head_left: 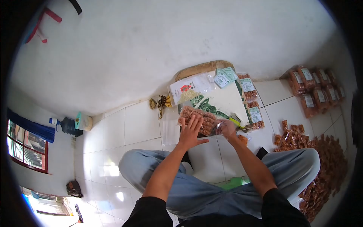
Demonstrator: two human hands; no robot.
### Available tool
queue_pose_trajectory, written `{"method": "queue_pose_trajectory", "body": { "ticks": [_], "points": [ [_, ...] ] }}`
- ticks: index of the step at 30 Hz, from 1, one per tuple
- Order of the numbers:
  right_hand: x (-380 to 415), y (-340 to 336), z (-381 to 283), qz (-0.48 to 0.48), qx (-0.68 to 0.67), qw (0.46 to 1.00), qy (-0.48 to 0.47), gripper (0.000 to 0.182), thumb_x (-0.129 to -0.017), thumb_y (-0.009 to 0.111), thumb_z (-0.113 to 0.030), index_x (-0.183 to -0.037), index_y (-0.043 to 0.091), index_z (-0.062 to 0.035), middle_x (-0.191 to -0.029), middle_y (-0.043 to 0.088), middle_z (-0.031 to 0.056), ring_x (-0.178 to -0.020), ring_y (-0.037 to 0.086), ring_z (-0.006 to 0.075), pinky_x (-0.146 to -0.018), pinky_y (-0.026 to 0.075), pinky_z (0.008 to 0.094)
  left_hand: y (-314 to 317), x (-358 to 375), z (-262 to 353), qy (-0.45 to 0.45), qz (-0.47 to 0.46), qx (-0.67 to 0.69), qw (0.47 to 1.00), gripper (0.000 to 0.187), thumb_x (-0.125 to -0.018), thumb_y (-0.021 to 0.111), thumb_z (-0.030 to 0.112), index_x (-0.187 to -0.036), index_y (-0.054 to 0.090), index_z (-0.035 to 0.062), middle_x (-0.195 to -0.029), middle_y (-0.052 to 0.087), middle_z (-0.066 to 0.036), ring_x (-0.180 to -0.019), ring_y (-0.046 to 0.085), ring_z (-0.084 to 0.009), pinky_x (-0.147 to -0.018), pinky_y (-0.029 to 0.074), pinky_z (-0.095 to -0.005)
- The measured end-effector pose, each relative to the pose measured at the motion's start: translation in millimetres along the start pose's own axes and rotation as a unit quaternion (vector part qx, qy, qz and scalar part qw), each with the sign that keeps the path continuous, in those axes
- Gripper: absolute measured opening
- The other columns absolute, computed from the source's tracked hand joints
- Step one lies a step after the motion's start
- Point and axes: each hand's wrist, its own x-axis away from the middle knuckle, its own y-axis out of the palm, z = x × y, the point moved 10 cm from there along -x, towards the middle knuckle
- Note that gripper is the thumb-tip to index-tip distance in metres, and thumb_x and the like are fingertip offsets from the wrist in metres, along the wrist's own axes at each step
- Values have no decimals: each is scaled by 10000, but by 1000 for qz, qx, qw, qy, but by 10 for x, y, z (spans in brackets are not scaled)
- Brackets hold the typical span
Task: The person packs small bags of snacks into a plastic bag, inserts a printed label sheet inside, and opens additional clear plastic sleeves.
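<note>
A clear plastic bag packed with rows of small brown snack packets [207, 122] lies along the near edge of a low table [226, 99]. My left hand [191, 131] rests flat on top of it, fingers spread. At the bag's right end, my right hand [226, 128] has its fingers closed around the loose plastic; the fingertips are partly hidden. Just beyond that hand is a stapler with lime-green handles [236, 120]. Two filled bags with printed labels [247, 85] lie along the table's right side.
Green-and-white label cards [224, 77] and a printed plastic sack [189, 89] lie on the table's far part. Bananas [164, 101] sit to its left. Finished packs [310, 89] are stacked by the wall, and loose snack packets [325, 170] are heaped on the floor at right.
</note>
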Motion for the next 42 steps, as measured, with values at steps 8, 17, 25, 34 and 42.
{"method": "queue_pose_trajectory", "body": {
  "ticks": [8,17,25,34,42],
  "points": [
    [123,127,-122,-106,-113,985,-73,280,-945,529,62,-1213,606,48,-1115,644,74,-934,593,136,-844,506,292,-123,35,181,-2,3,-37,999,1057,-796,531,756,-1522,252,40,-1578,274,-99,-1476,188,-253,-1196,75,-538],
    [730,-392,-414,-114,-101,967,206,257,-947,643,-160,-1115,665,34,-968,695,86,-887,671,174,-772,553,304,-239,-107,223,3,-13,-34,999,1078,-825,352,822,-1519,237,5,-1566,290,-151,-1494,128,-271,-1198,-6,-524],
    [490,-1403,-612,-23,147,954,260,363,-909,635,-315,-825,669,37,-667,657,92,-517,642,157,-461,532,272,-286,-37,71,-11,68,-6,998,1031,-801,436,803,-1443,392,-3,-1548,296,-195,-1487,140,-296,-1179,3,-575],
    [-952,-1862,-949,114,429,896,4,267,-867,662,-315,-914,690,-54,-837,713,149,-762,698,291,-693,538,405,-419,-353,40,-4,-31,-39,999,929,-787,498,783,-1322,552,27,-1473,424,-183,-1447,254,-315,-1174,93,-574],
    [-1737,-1486,-1487,152,531,833,-39,559,-804,698,-536,-1130,664,-84,-1189,625,186,-1134,588,355,-946,481,458,-1081,-398,-222,-45,-122,-50,990,733,-843,579,637,-1246,579,25,-1271,563,-198,-1291,470,-343,-1110,272,-536]
  ]
}}
